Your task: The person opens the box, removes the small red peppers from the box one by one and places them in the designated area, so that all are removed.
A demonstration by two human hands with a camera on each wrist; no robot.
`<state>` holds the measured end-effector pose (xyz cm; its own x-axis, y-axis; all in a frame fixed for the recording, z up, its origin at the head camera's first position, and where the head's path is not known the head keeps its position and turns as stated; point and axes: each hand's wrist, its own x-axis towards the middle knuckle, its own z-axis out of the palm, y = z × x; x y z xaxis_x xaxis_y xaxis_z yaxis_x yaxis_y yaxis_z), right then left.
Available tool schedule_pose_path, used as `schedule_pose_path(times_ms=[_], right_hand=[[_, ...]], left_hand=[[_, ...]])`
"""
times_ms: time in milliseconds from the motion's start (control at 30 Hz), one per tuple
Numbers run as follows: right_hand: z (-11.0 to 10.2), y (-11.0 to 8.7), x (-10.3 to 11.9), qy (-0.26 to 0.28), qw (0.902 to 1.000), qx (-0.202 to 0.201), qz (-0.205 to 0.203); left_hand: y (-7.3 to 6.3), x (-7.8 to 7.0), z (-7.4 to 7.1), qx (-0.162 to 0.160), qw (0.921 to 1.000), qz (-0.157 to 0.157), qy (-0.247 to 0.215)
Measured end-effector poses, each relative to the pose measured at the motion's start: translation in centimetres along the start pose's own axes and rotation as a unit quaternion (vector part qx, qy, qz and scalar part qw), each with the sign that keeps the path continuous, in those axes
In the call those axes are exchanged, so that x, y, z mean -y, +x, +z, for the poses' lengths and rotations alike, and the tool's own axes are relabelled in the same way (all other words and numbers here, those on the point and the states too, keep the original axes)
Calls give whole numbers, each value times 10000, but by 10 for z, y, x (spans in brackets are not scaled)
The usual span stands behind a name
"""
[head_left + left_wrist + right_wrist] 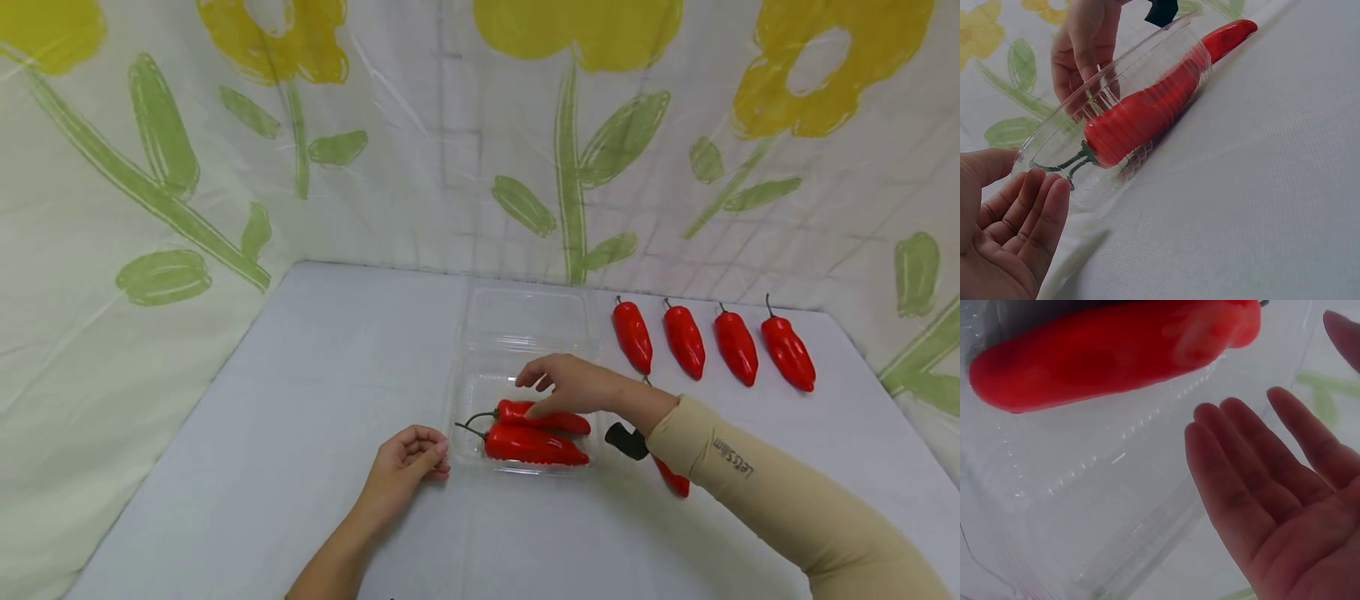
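A clear plastic clamshell box [487, 375] lies on the table with its lid folded back. Two red peppers with green stems lie side by side in its near half, the front pepper [534, 444] and the rear pepper [573, 423]. At the box's left edge, my left hand [408, 458] pinches the rim between thumb and fingers, near the pepper stems. Over the box, my right hand [570, 385] has loosely bent, spread fingers and holds nothing; in the right wrist view its fingers are apart from the red pepper [1116, 353].
Several red peppers stand in a row at the back right, the nearest to the box being a slim pepper [633, 336]. Another red pepper [672, 479] lies partly hidden beneath my right forearm. A flower-patterned cloth [420, 167] hangs behind the table.
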<state>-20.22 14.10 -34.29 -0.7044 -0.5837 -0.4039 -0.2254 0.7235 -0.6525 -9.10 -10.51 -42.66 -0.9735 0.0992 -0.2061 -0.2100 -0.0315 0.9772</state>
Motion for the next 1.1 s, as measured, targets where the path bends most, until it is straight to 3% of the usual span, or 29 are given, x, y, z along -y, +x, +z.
schedule_pose_path(times_ms=[500,1100], right_hand=[[8,8,-1,-88,9993,284,233],[20,19,1,-522,9974,283,417]], left_hand=[[0,1,0,-10,10000,12,-41],[-1,0,0,-7,10000,24,28]])
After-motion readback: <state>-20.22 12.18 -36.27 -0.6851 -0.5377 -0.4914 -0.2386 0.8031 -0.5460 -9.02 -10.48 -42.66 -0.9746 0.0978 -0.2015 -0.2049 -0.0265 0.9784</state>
